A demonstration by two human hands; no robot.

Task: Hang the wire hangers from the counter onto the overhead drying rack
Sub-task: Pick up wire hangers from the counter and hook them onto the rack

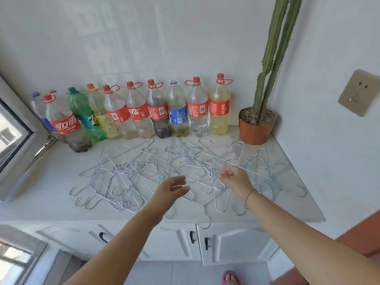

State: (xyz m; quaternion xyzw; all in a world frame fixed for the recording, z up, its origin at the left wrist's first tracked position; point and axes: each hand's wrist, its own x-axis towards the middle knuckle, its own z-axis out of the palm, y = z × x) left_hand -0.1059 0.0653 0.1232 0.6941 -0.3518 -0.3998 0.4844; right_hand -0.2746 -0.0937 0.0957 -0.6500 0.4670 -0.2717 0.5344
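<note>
Head view, both forearms out over the tabletop (51, 182). Left hand (172, 188): open, fingers loosely extended, palm turned toward the right hand, holding nothing, hovering above the pile. Right hand (234, 178): fingers curled into a loose fist, thin bracelet (249, 199) at the wrist; can't tell if gripping a wire or nothing. Wire hangers (144, 171): tangled heap flat on the tabletop, directly under and beyond both hands, spreading well left of the left hand and right of the right hand. One hook (205, 223) poking past the front edge, nearer than the hands, between the two forearms. Beyond the heap, against the tiled wall: row of plastic soda bottles (156, 112), mostly red-labelled, partly filled. Beyond and right of the right hand: potted cactus (257, 128); wall socket (358, 93) further right. Below the hands: white cabinet doors (232, 243) with dark handles. Window frame (18, 140) far left of the left hand.
</note>
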